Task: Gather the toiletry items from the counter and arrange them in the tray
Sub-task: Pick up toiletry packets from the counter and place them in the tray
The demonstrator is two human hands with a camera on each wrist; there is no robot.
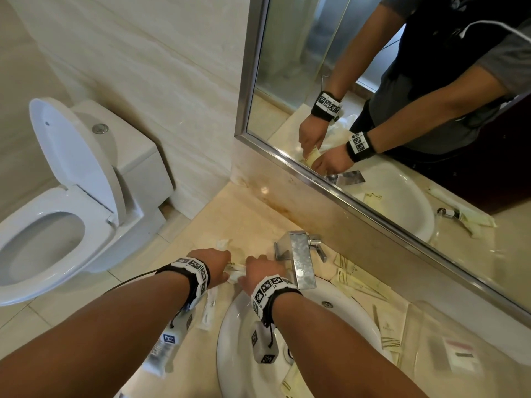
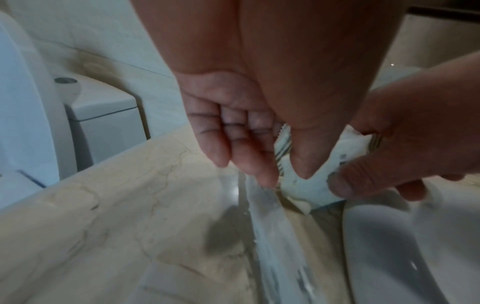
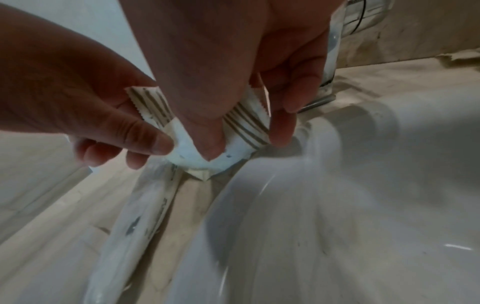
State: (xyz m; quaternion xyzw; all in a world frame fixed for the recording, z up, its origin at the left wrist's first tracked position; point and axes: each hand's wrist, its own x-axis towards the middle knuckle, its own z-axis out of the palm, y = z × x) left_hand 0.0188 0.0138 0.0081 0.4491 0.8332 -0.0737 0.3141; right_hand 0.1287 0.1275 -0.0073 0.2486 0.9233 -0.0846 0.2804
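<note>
A small cream packet [image 1: 234, 272] with brown stripes is held between both hands, just above the counter by the sink's left rim. My left hand [image 1: 222, 264] pinches its left end; in the left wrist view the left hand [image 2: 285, 176] has its thumb on the packet [image 2: 309, 185]. My right hand [image 1: 253, 265] pinches the other end, and in the right wrist view the right hand [image 3: 244, 144] has the packet [image 3: 233, 133] bent around its thumb. A see-through tray [image 1: 505, 334] with packets in it sits at the far right of the counter.
A long white packet [image 1: 211, 308] lies on the counter below my hands, left of the white sink [image 1: 316, 320]. A steel faucet [image 1: 300, 259] stands just right of them. Several cream packets [image 1: 362, 282] lie right of the faucet. A toilet [image 1: 71, 202] stands at left.
</note>
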